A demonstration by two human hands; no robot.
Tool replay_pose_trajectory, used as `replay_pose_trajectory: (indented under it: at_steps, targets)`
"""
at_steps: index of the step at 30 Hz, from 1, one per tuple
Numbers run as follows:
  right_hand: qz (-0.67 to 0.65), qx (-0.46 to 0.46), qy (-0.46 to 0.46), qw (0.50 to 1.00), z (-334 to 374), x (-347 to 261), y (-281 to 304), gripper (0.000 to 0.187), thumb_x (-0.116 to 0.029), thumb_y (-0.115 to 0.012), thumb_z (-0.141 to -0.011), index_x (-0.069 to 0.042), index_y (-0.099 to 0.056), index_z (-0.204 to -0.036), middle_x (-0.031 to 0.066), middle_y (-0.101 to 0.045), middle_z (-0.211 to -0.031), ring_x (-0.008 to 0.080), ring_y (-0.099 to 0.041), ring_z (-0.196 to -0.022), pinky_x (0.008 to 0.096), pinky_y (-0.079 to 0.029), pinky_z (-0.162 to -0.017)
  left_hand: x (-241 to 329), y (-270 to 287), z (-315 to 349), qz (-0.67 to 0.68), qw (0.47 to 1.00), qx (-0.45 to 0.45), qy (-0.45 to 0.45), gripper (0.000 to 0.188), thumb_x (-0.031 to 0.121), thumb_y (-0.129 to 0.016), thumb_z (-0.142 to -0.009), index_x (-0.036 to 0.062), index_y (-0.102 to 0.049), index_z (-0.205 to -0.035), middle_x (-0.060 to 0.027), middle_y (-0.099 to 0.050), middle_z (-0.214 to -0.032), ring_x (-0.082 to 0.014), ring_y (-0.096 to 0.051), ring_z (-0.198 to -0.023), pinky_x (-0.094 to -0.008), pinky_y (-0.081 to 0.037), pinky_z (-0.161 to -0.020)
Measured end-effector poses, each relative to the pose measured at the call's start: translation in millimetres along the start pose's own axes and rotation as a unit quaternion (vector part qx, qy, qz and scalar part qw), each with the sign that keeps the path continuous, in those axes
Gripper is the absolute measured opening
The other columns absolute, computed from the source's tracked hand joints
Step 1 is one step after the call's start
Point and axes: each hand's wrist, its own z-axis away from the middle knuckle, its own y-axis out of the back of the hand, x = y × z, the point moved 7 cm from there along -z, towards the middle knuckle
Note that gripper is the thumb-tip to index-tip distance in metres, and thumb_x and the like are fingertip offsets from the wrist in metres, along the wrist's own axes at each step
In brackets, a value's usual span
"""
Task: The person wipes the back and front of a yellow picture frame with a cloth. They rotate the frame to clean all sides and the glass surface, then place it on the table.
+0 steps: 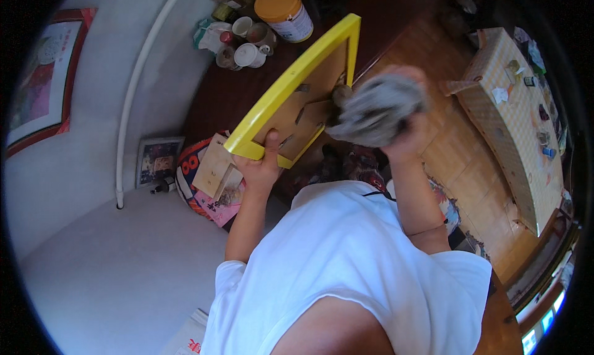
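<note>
in curled hands: frame, cloth

A checked-cloth table stands on brown flooring, opposite a pale wall.

pale object: red characters | tub: fine print | wall picture: red writing | patterned bundle: bold numerals
</note>
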Motion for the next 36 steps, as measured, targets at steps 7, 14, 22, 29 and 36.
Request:
replay_pose_trajectory:
  at_steps: [7,14,22,29,36]
  targets:
    - [0.333,0.183,0.050,0.924,-0.3,2.0,50.4,0.035,0.001,-0.055,-0.085,-0.011,-0.066,-0.116,0.0108,-0.062,-0.117,0.0290,-0.060,-0.115,0.0411,-0.048,-0.101,3.9,20.1,-3.8,-0.008,0.999,0.051,0.010,0.043,0.024,-0.069,-0.099,-0.0071,-0.058,-0.126,-0.0146,-0.063,-0.126,-0.0226,-0.061,-0.113,-0.0356,-0.049,-0.095]
    - [0.611,-0.040,0.007,0.791,11.6,69.8,-6.6,0.054,0.006,-0.064,-0.076,-0.021,-0.065,-0.122,0.0145,-0.055,-0.127,0.0368,-0.058,-0.120,0.0457,-0.054,-0.091,16.2,28.2,-9.5,-0.006,0.993,0.112,0.021,0.045,0.029,-0.066,-0.100,-0.0055,-0.055,-0.126,-0.0146,-0.062,-0.123,-0.0218,-0.060,-0.110,-0.0359,-0.051,-0.093]
    - [0.534,0.165,0.032,0.829,-2.4,53.2,88.1,0.045,0.001,-0.062,-0.083,-0.012,-0.064,-0.126,0.0176,-0.059,-0.121,0.0360,-0.058,-0.115,0.0430,-0.049,-0.097,7.9,36.3,-22.7,0.172,0.968,0.158,0.095,0.048,0.022,-0.071,-0.097,-0.0043,-0.052,-0.133,-0.0127,-0.060,-0.130,-0.0195,-0.062,-0.112,-0.0351,-0.052,-0.096]
    - [0.621,-0.036,0.073,0.779,-8.1,55.3,15.2,0.047,-0.004,-0.065,-0.081,-0.015,-0.063,-0.127,0.0161,-0.056,-0.126,0.0367,-0.060,-0.114,0.0414,-0.050,-0.097,12.1,26.4,-32.0,0.186,0.967,0.145,0.092,0.051,0.023,-0.071,-0.097,-0.0037,-0.050,-0.135,-0.0139,-0.061,-0.129,-0.0214,-0.063,-0.111,-0.0369,-0.054,-0.094]
    - [0.477,0.102,0.061,0.871,-32.7,36.5,86.5,0.040,-0.010,-0.067,-0.086,-0.006,-0.063,-0.126,0.0134,-0.057,-0.125,0.0291,-0.060,-0.114,0.0358,-0.047,-0.097,24.7,30.1,-36.0,0.163,0.971,0.140,0.103,0.047,0.021,-0.072,-0.096,-0.0052,-0.055,-0.130,-0.0144,-0.064,-0.124,-0.0224,-0.065,-0.107,-0.0371,-0.057,-0.088]
